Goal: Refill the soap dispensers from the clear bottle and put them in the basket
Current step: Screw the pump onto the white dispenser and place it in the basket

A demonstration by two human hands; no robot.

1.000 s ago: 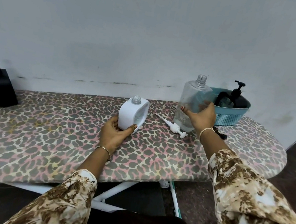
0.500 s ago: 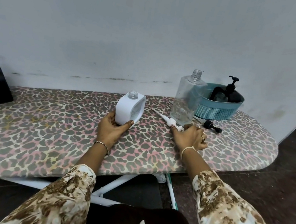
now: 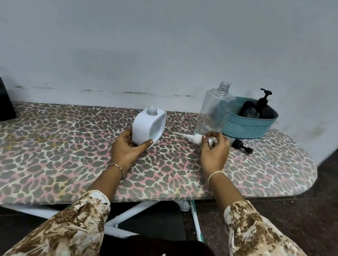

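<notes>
One capless, clear-necked white dispenser (image 3: 147,128) in left hand (image 3: 127,152), pump (image 3: 197,138) in right hand (image 3: 214,154)

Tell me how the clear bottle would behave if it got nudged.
The clear bottle stands tall and narrow on the ironing board, so it probably tips easily. It looks nearly empty, so it is likely light. Its neck is open, so a tip could spill what remains.

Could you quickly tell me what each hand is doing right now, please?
Left hand: grips the white dispenser at its base.
Right hand: pinches the white pump.
</notes>
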